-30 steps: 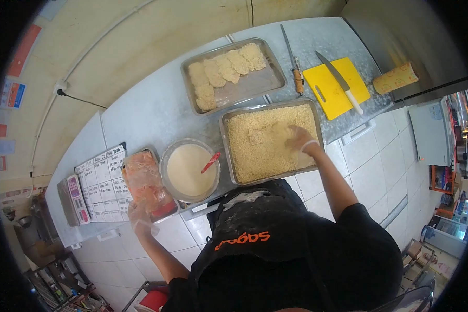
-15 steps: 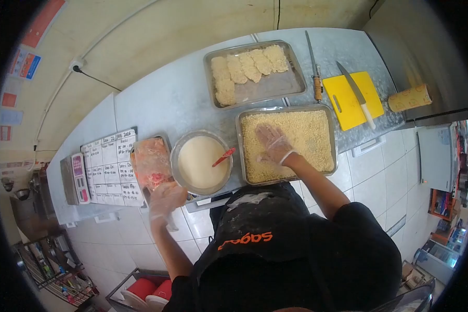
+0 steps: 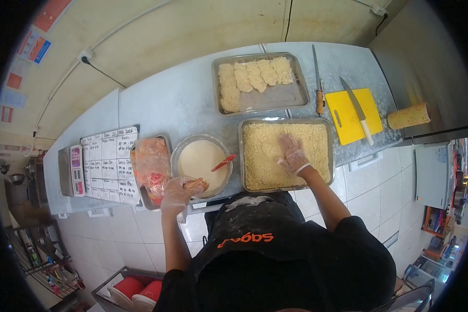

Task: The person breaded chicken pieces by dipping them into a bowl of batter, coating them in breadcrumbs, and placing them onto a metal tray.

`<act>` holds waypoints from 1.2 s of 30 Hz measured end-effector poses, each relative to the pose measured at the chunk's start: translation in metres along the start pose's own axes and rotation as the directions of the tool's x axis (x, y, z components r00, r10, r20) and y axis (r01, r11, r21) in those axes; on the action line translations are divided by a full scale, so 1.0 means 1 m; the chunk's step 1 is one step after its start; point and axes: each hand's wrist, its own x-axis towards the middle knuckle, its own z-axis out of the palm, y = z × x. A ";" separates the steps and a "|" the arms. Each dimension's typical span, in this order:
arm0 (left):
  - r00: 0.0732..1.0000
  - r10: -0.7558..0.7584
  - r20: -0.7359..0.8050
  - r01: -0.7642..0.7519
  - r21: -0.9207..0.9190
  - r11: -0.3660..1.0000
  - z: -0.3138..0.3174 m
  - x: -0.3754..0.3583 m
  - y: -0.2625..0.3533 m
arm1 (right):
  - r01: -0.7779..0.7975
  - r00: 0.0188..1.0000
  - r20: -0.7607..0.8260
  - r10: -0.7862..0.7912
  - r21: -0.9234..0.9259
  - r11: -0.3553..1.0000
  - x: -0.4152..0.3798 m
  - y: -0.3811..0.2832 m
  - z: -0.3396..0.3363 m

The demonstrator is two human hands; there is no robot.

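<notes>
My left hand [image 3: 178, 196], in a clear plastic glove, is closed on a piece of raw meat [image 3: 196, 185] at the near left rim of a bowl of white batter [image 3: 198, 161]. A red-handled utensil [image 3: 223, 162] rests in that bowl. Left of it, a tray holds raw meat in clear plastic [image 3: 152, 161]. My right hand [image 3: 293, 155], also gloved, lies with fingers spread on the pale crumbs [image 3: 260, 151] in a large metal tray [image 3: 242, 171]. Behind stands another metal tray [image 3: 304, 93] with several crumb-coated pieces [image 3: 255, 75].
A knife [image 3: 356, 104] lies across a yellow cutting board [image 3: 348, 125] at the right, beside a sharpening steel [image 3: 320, 99] and a yellow roll [image 3: 409, 116]. A written whiteboard [image 3: 109, 164] and a scale [image 3: 77, 169] are at the left.
My left hand has moved right, from the raw meat tray to the bowl's rim, with a meat piece now showing in it. My right hand has shifted right across the crumbs.
</notes>
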 end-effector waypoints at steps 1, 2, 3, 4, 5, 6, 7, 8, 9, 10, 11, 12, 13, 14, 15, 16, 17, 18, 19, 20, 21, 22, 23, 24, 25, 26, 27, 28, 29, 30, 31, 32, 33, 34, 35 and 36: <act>0.998 0.060 -0.010 -0.059 0.031 0.998 0.002 0.008 -0.018 | -0.012 0.999 0.033 0.013 -0.015 1.000 -0.008 0.002 -0.003; 0.984 0.157 -0.081 -0.148 0.109 0.983 0.005 0.023 -0.052 | 0.036 0.994 -0.111 -0.020 0.143 0.989 -0.012 0.010 0.002; 0.955 0.258 -0.146 -0.229 0.190 0.955 0.009 0.040 -0.094 | 0.107 0.966 -0.257 -0.032 0.286 0.952 -0.015 0.022 0.009; 0.914 0.354 -0.198 -0.295 0.275 0.915 0.013 0.046 -0.115 | 0.195 0.919 -0.393 -0.019 0.413 0.889 -0.020 0.031 0.015; 0.915 0.341 -0.216 -0.288 0.244 0.926 0.013 0.046 -0.112 | -0.045 0.943 -0.259 0.208 0.521 0.853 -0.026 0.036 0.003; 0.917 0.326 -0.232 -0.279 0.213 0.936 0.014 0.042 -0.106 | -0.284 0.903 -0.100 0.417 0.589 0.756 -0.036 0.036 -0.024; 0.928 0.287 -0.238 -0.251 0.170 0.953 0.014 0.036 -0.092 | -0.506 0.800 0.072 0.595 0.614 0.606 -0.044 0.037 -0.038; 0.938 0.248 -0.244 -0.222 0.128 0.967 0.013 0.030 -0.079 | -0.553 0.776 0.119 0.619 0.601 0.578 -0.044 0.045 -0.028; 0.954 0.186 -0.235 -0.173 0.073 0.982 0.012 0.023 -0.054 | -0.599 0.748 0.165 0.643 0.585 0.547 -0.040 0.056 -0.011; 0.967 0.126 -0.221 -0.124 0.019 0.992 0.013 0.020 -0.041 | -0.645 0.714 0.209 0.668 0.567 0.513 -0.037 0.060 -0.011; 0.970 0.136 -0.202 -0.138 0.006 0.990 0.016 0.024 -0.042 | -0.613 0.748 0.388 0.538 0.714 0.337 -0.030 0.063 -0.010; 0.972 0.145 -0.184 -0.148 -0.005 0.989 0.017 0.028 -0.046 | -0.310 0.884 0.112 0.454 0.868 0.389 -0.024 0.059 0.007; 0.973 0.156 -0.168 -0.161 -0.014 0.987 0.019 0.032 -0.048 | -0.229 0.904 0.090 0.418 0.927 0.296 -0.016 0.056 0.015; 0.967 0.192 -0.166 -0.194 0.002 0.981 0.020 0.035 -0.050 | -0.151 0.922 0.068 0.381 0.970 0.192 -0.008 0.052 0.022; 0.960 0.225 -0.165 -0.225 0.018 0.974 0.020 0.038 -0.051 | -0.337 0.882 0.327 0.340 0.941 -0.032 0.007 0.053 0.017; 0.952 0.257 -0.165 -0.256 0.033 0.966 0.020 0.039 -0.051 | -0.507 0.796 0.556 0.238 0.828 -0.240 0.018 0.049 0.009; 0.949 0.270 -0.165 -0.271 0.012 0.962 0.020 0.039 -0.050 | -0.534 0.789 0.577 0.213 0.814 -0.229 0.022 0.043 0.004; 0.945 0.281 -0.166 -0.286 -0.011 0.958 0.021 0.037 -0.047 | -0.561 0.779 0.598 0.188 0.799 -0.215 0.025 0.035 -0.007; 0.943 0.288 -0.168 -0.298 -0.035 0.954 0.022 0.035 -0.045 | -0.591 0.768 0.620 0.162 0.782 -0.197 0.025 0.031 -0.016; 0.946 0.271 -0.175 -0.285 -0.054 0.957 0.023 0.033 -0.045 | -0.569 0.788 0.597 0.148 0.799 -0.196 0.023 0.028 -0.024; 0.950 0.253 -0.183 -0.271 -0.075 0.960 0.023 0.031 -0.044 | -0.547 0.808 0.574 0.134 0.815 -0.194 0.021 0.025 -0.031; 0.954 0.233 -0.191 -0.255 -0.097 0.962 0.023 0.028 -0.042 | -0.526 0.825 0.552 0.119 0.828 -0.191 0.021 0.022 -0.033; 0.956 0.219 -0.194 -0.239 -0.082 0.968 0.022 0.024 -0.040 | -0.489 0.840 0.510 0.184 0.859 -0.152 0.020 0.027 -0.026; 0.958 0.206 -0.198 -0.223 -0.068 0.973 0.019 0.018 -0.034 | -0.450 0.852 0.463 0.246 0.886 -0.109 0.019 0.030 -0.025; 0.960 0.193 -0.201 -0.207 -0.053 0.977 0.018 0.015 -0.032 | -0.412 0.859 0.411 0.306 0.909 -0.064 0.018 0.032 -0.023; 0.947 0.221 -0.233 -0.237 -0.044 0.971 0.019 0.018 -0.043 | -0.465 0.819 0.432 0.377 0.885 -0.006 0.014 0.038 -0.023; 0.932 0.249 -0.263 -0.267 -0.033 0.963 0.021 0.025 -0.061 | -0.518 0.774 0.445 0.450 0.854 0.047 0.005 0.032 -0.051; 0.916 0.278 -0.290 -0.296 -0.021 0.955 0.022 0.026 -0.066 | -0.572 0.725 0.449 0.523 0.815 0.093 -0.001 0.029 -0.066; 0.938 0.220 -0.268 -0.247 -0.069 0.967 0.022 0.026 -0.070 | -0.545 0.742 0.472 0.476 0.838 0.018 -0.006 0.037 -0.052; 0.956 0.164 -0.243 -0.196 -0.116 0.974 0.020 0.022 -0.063 | -0.517 0.759 0.489 0.429 0.854 -0.058 -0.011 0.052 -0.029; 0.970 0.107 -0.216 -0.144 -0.163 0.976 0.018 0.019 -0.057 | -0.490 0.778 0.501 0.379 0.862 -0.133 -0.014 0.062 -0.012; 0.966 0.131 -0.224 -0.166 -0.146 0.975 0.018 0.019 -0.053 | -0.505 0.778 0.464 0.423 0.863 -0.017 -0.015 0.063 -0.005; 0.960 0.155 -0.232 -0.188 -0.127 0.974 0.017 0.018 -0.050 | -0.519 0.780 0.424 0.460 0.849 0.098 -0.016 0.063 -0.002; 0.954 0.176 -0.242 -0.207 -0.110 0.972 0.017 0.018 -0.051 | -0.529 0.786 0.379 0.488 0.821 0.213 -0.015 0.063 0.000; 0.951 0.180 -0.250 -0.209 -0.095 0.973 0.018 0.021 -0.056 | -0.495 0.827 0.250 0.504 0.749 0.441 -0.014 0.065 0.000; 0.949 0.184 -0.257 -0.211 -0.080 0.974 0.018 0.025 -0.064 | -0.446 0.866 0.121 0.485 0.625 0.641 -0.014 0.064 -0.008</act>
